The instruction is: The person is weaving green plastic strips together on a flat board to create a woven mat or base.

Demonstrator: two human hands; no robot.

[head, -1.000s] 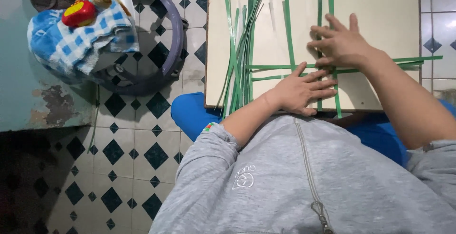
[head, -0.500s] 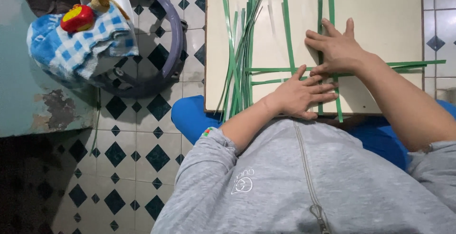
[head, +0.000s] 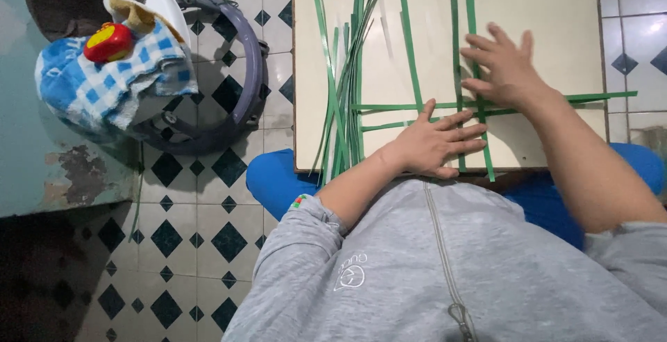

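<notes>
A pale wooden board [head: 549,15] lies across my lap, with long green strips on it. My left hand [head: 434,142] lies flat, fingers spread, pressing down the horizontal strips [head: 389,107] where they cross the upright ones. My right hand [head: 504,68] rests open on the two upright strips [head: 460,9] just above the crossing. A loose bundle of green strips [head: 347,71] lies at the board's left side, running off its near edge. Neither hand grips anything.
On the tiled floor [head: 201,224] to the left stands a purple-rimmed basin [head: 246,71] holding a blue checked cloth [head: 104,85] with a red and yellow toy [head: 108,42] on top. A worn green surface [head: 42,168] fills the far left.
Both hands have barely moved. The right hand's fingers have shifted slightly upward over the upright strips while the left stays flat on the crossing.
</notes>
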